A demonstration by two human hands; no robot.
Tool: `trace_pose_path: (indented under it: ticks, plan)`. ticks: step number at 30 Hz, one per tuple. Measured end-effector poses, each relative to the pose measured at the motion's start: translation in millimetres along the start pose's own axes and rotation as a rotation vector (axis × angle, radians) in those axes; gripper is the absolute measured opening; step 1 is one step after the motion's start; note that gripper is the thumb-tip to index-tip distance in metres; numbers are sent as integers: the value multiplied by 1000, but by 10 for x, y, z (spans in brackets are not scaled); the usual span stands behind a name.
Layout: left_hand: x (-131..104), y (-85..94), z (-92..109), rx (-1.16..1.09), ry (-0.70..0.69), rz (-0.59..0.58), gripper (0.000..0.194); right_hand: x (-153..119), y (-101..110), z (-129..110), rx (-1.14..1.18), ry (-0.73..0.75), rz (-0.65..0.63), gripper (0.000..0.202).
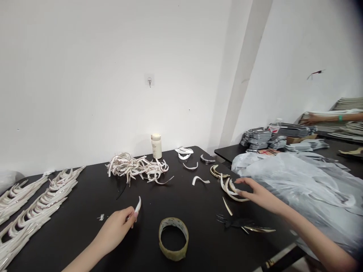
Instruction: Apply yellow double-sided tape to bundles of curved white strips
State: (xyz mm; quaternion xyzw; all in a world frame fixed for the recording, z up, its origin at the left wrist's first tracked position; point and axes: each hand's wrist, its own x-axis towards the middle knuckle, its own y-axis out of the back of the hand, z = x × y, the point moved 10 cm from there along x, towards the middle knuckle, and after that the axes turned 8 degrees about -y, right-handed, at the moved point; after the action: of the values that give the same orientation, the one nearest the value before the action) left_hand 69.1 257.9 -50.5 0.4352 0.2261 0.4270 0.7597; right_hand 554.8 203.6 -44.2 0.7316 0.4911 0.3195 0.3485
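Note:
My left hand (120, 226) is closed in a pinch on a small curved white strip (138, 205), whose pointed end sticks up past the fingers. At the right of the black table (195, 206), my right hand (258, 194) reaches over a small group of curved white and tan strips (227, 187). Its thumb and fingers are apart, with the fingertips at the edge of the group; whether they touch it I cannot tell. A roll of tape (173, 241) lies between my hands, nearer the front.
Rows of bundled white strips (42, 211) cover the left side. A tangled heap of strips (133, 166) lies at the back beside a cream bottle (156, 146). Plastic sheeting (295, 181) bulges at the right. Another person's arm (348, 118) rests over stacked sheets.

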Motion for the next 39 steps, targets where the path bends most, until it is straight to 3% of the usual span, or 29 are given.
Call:
trace_pose_path:
  ticks: [5, 8, 11, 13, 15, 20, 23, 26, 30, 34, 36, 39]
  plan:
    - [-42, 38, 46, 29, -8, 9, 35, 25, -233, -111, -142, -44, 68, 56]
    - [-88, 79, 54, 38, -4, 14, 36, 55, -219, -75, -200, -108, 132, 53]
    - [-103, 115, 34, 52, -4, 12, 35, 99, -146, -360, -146, -29, 195, 49]
    - [-71, 146, 1, 77, 4, 21, 34, 104, -208, -819, -51, 121, 183, 44]
    - [-6, 200, -55, 119, 30, 56, 34, 77, -427, -1407, -15, 264, 112, 37]
    - [157, 288, -163, 168, 49, 125, 39, -100, -1333, -3037, -47, 608, -74, 23]
    - [165, 233, -143, 153, -9, 95, 38, -25, -1856, -3717, -117, 623, -82, 32]
    - [112, 181, -105, 178, -52, 84, 31, 181, -2223, -4104, -195, 528, -33, 36]
    - [34, 162, -63, 212, -105, 77, 19, 394, -2512, -4281, -273, 449, -37, 31]
    - [-12, 263, -68, 175, -177, 61, 10, 431, -2669, -4160, -339, 458, -143, 24]
    - [16, 439, -145, 162, -183, 122, 8, 403, -2696, -4045, -372, 479, -216, 22]
    - [173, 866, -429, 182, -97, 312, 26, 374, -2664, -3912, -417, 520, -342, 21]
